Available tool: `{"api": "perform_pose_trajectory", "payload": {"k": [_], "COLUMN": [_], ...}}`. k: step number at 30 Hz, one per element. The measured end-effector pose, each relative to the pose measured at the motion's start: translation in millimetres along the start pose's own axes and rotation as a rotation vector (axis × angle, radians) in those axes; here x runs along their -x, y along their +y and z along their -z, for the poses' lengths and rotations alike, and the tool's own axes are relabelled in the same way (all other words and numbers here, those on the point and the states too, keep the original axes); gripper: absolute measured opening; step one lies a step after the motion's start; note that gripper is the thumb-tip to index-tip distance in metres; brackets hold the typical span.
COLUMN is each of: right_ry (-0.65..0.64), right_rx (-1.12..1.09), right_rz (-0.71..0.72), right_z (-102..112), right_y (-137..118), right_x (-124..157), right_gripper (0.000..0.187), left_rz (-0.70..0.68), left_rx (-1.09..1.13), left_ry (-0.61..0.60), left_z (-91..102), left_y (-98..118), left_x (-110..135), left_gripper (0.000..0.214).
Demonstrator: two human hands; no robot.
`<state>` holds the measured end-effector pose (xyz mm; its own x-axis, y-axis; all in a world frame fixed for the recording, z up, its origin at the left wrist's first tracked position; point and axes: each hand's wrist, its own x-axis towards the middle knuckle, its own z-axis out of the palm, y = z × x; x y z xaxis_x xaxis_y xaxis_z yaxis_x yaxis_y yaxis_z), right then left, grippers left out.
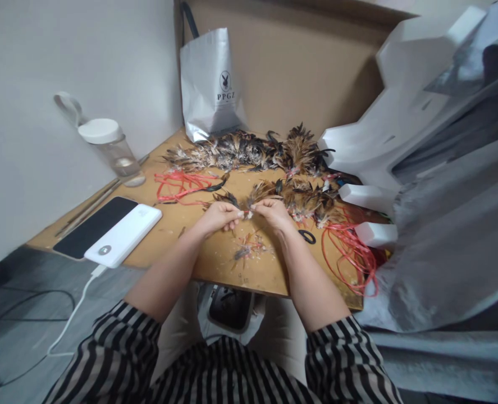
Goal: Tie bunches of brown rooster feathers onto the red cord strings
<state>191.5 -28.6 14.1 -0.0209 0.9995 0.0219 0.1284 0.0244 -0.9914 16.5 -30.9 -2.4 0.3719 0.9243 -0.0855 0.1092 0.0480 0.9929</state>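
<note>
"Two hands (221, 216) (269, 212) mark the centre of the dial, 12 o'clock lying away from the person. How do they stand?"

"Both narrow: thumb and fingers pinch at the tips, meeting on a small red-and-white piece (246, 214) above the bench (219, 264). Its exact make is too small to tell. A brown feather tuft (259, 192) shows just beyond the right hand; a dark feather (227, 197) shows beyond the left. Whether either is held, one cannot tell."

"And the remaining feathers?"

"A long rear row (232, 151) runs from 10 round to 1 o'clock, a shorter front row (310, 201) lies between 2 and 3, and scraps (249, 249) are scattered at 6."

"The red string?"

"One loose bundle (183, 184) at 10 o'clock; a second tangle (352, 255) near 4, with a black ring (306, 236) between it and the right hand."

"What occupies the margins?"

"At 9 o'clock, a white power bank (124, 235) beside a dark phone (99, 224), a white cable (80, 303) plugged into the former. Farther out at 10, a clear bottle (116, 157) with a white lid. Between 11 and 12, a silver bag (206, 84) stands behind the rear row."
</note>
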Motion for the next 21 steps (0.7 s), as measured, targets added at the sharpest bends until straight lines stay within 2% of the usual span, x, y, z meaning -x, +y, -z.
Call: {"api": "perform_pose_trajectory", "payload": {"k": [4,8,14,21], "right_ry": [-0.069,-0.147,-0.198,-0.203], "right_rx": [0.002,-0.041,0.024,0.321], "right_rz": [-0.066,-0.15,-0.174,-0.092], "right_z": [-3,-5,-2,5], "right_y": [2,5,8,12], "right_x": [1,1,-1,-2], "right_gripper": [0.018,0.017,0.017,0.021], "left_rz": [-0.147,-0.272,-0.179,-0.076], "left_rx": [0.041,0.098,-0.002,-0.025], "left_ry": [0.057,0.042,-0.1,-0.03], "left_z": [-3.3,-9.9,-12.1,-16.1], "left_y": [0,3,1,-8], "left_x": [0,2,3,-5], "left_gripper": [0.028,0.025,0.03,0.019]}}
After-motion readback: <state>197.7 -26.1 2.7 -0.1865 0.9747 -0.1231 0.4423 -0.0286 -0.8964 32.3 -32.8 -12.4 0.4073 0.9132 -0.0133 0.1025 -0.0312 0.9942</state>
